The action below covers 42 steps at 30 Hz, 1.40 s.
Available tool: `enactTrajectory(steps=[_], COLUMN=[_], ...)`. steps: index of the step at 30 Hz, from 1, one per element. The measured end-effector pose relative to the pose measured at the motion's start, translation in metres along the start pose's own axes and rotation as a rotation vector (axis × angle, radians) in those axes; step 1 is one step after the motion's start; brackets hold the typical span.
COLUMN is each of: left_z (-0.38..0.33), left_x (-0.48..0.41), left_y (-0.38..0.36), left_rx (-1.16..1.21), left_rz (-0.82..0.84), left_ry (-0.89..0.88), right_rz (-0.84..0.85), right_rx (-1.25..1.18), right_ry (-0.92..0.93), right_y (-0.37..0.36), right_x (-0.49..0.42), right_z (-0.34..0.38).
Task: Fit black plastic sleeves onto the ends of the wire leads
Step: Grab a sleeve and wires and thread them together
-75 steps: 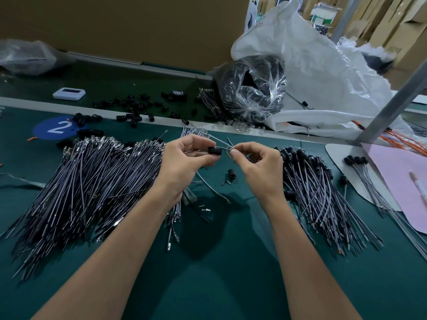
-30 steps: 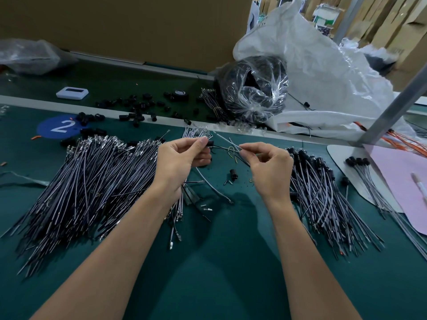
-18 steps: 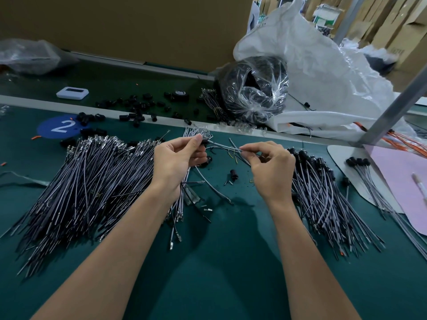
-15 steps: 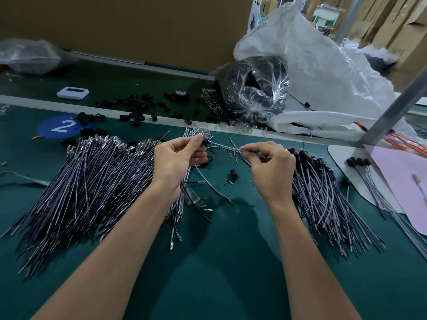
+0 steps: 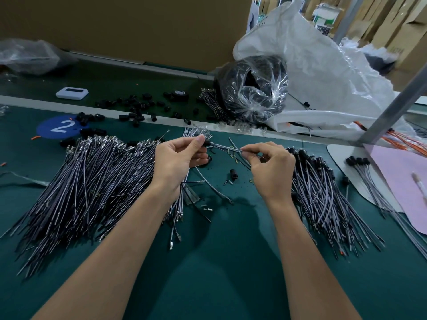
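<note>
My left hand (image 5: 179,158) pinches a small black plastic sleeve (image 5: 206,143) between thumb and forefinger. A grey wire lead (image 5: 225,147) runs from that sleeve to my right hand (image 5: 271,166), which pinches the lead a short way along. Both hands hover just above the green mat (image 5: 219,262). A big pile of bare leads (image 5: 87,181) lies left of my left hand. A pile of leads with black sleeves fitted (image 5: 323,188) lies to the right of my right hand. A single loose black sleeve (image 5: 233,174) stands on the mat between my hands.
Loose black sleeves (image 5: 138,109) are scattered along the far side past a grey rail. A clear bag of black parts (image 5: 253,88) and a white plastic sack (image 5: 323,65) sit at the back right. A pink sheet (image 5: 402,181) and a slanting metal post (image 5: 392,107) are at the right.
The black sleeve has gone from between both hands to the left hand's fingertips at the lead's end. My hands have drawn apart, and a length of lead now spans the gap.
</note>
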<state>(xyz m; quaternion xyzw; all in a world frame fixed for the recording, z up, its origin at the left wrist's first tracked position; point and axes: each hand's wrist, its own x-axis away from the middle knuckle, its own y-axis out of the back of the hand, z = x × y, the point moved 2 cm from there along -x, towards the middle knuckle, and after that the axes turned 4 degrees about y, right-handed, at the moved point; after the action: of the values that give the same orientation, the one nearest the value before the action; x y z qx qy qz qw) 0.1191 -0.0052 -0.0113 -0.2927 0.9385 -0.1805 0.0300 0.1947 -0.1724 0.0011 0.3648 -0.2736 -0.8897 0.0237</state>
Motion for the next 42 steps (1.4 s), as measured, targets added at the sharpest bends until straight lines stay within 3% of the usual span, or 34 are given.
enactTrajectory(steps=[9, 17, 25, 34, 42], left_z=[0.003, 0.007, 0.009, 0.008, 0.007], left_x=[0.001, 0.001, 0.002, 0.003, 0.004], left_y=[-0.004, -0.007, -0.010, -0.011, -0.011], left_rx=[-0.066, -0.109, -0.146, -0.184, -0.193], left_rz=[0.078, 0.089, 0.129, 0.161, 0.203], left_ry=[-0.021, -0.054, -0.079, -0.122, -0.144], right_rz=[0.012, 0.154, 0.044, 0.077, 0.128], right_rx=[-0.039, -0.083, -0.088, -0.085, -0.178], right_ry=[-0.014, 0.024, 0.050, 0.136, 0.067], right_y=[-0.003, -0.011, -0.010, -0.009, -0.011], right_x=[0.001, 0.005, 0.006, 0.006, 0.006], right_z=[0.000, 0.007, 0.009, 0.012, 0.013])
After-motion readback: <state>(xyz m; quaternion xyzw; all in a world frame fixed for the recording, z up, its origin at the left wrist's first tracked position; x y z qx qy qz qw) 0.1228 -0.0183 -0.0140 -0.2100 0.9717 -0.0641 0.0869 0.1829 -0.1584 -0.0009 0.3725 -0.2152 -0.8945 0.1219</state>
